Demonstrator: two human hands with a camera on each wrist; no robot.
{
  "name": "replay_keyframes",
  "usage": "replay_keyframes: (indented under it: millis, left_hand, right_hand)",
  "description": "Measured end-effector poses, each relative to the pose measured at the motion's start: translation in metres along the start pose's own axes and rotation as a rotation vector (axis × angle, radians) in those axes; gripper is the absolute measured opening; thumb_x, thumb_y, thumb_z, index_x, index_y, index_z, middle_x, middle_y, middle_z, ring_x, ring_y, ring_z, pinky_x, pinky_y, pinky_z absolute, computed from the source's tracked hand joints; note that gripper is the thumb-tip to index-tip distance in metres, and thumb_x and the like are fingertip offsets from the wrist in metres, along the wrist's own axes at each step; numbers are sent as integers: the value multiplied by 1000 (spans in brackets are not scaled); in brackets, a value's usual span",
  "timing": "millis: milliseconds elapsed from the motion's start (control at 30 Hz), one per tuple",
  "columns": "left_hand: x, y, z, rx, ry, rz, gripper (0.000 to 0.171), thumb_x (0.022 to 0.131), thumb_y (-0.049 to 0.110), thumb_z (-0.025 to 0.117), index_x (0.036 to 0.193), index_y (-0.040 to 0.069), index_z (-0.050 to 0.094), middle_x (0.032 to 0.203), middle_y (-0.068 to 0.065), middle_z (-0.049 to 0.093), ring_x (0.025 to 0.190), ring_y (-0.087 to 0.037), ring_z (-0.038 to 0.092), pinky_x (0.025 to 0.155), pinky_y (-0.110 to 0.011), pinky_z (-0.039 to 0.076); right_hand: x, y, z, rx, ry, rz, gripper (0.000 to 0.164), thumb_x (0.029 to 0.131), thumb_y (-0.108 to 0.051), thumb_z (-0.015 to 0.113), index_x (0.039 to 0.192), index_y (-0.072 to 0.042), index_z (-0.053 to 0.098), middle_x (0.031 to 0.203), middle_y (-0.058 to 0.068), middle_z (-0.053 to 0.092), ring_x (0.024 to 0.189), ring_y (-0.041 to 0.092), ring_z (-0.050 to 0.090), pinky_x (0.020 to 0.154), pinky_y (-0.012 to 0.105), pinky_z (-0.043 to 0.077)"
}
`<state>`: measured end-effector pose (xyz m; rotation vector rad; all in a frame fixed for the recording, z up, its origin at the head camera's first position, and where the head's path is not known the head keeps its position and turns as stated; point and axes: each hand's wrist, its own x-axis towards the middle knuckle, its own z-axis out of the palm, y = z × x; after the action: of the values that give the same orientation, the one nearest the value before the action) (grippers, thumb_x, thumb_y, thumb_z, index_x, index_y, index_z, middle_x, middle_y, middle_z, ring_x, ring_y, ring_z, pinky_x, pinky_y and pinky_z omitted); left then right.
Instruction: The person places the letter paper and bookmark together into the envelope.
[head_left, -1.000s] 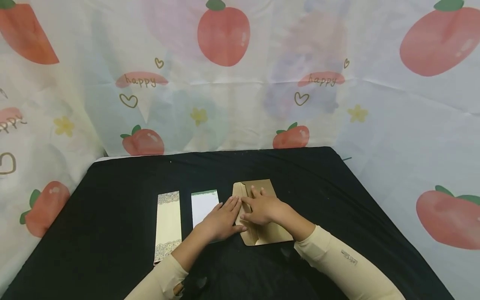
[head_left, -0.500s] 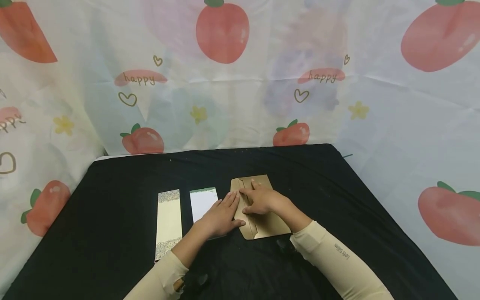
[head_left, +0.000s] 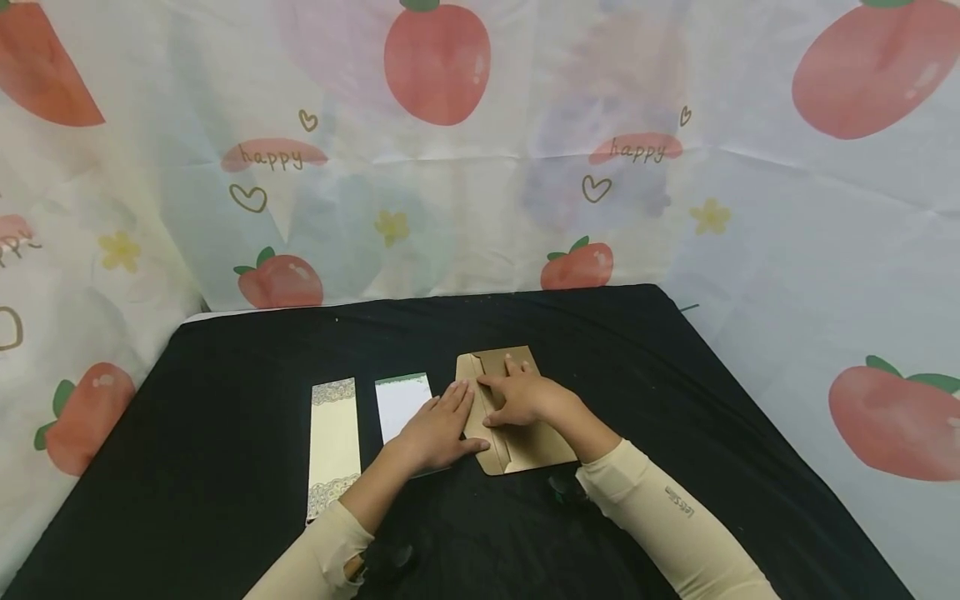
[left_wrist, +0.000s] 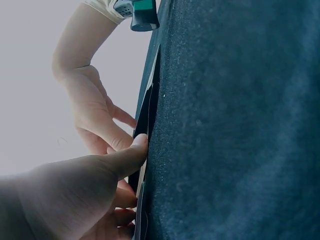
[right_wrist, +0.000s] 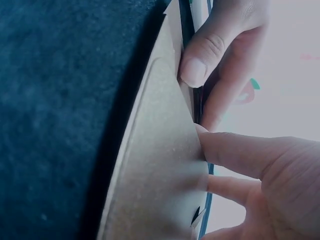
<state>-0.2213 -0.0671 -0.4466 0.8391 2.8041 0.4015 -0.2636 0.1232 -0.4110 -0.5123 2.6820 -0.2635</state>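
Note:
A brown kraft envelope [head_left: 542, 448] lies on the black cloth, its long flap [head_left: 495, 461] on the left side. My left hand [head_left: 437, 435] lies across that flap, fingers straight and close together, the thumb pointing right near its lower part. On the envelope's body rests my right hand [head_left: 531, 400], fingers spread, with index finger and thumb beside the flap's edge. The right wrist view shows the envelope [right_wrist: 155, 165] close up, with fingertips of the right hand [right_wrist: 285, 175] against it and the left thumb [right_wrist: 195, 70] at its upper part.
Left of the envelope is a white card [head_left: 400, 406] with a green top border, partly under the left hand and forearm. Farther left lies a cream strip [head_left: 335, 435] with lace-patterned ends. A printed fruit curtain [head_left: 480, 217] hangs behind the black-covered table [head_left: 247, 400].
The head view has shifted a little. My right index finger has slid slightly farther up beside the flap's edge. The left hand stays flat on the flap.

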Motion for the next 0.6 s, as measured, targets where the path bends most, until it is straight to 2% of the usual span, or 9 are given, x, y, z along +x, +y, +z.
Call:
replay_keyframes:
  millis: [367, 600]
  left_hand:
    - [1, -3, 1, -2, 5, -2, 89, 100, 52, 64, 159, -5, 28, 167, -21, 21, 154, -33, 18, 120, -52, 25]
    - [1, -2, 4, 13, 7, 4, 89, 100, 52, 65, 159, -5, 31, 167, -21, 22, 154, -34, 21, 119, -52, 27]
  right_hand:
    - [0, 1, -3, 30, 17, 7, 76, 94, -42, 77, 160, -25, 42, 165, 31, 15, 147, 58, 18, 109, 72, 29]
    - [-4, 2, -6, 60, 41, -21, 71, 93, -36, 79, 155, -22, 48, 163, 34, 20, 141, 64, 24, 108, 72, 31]
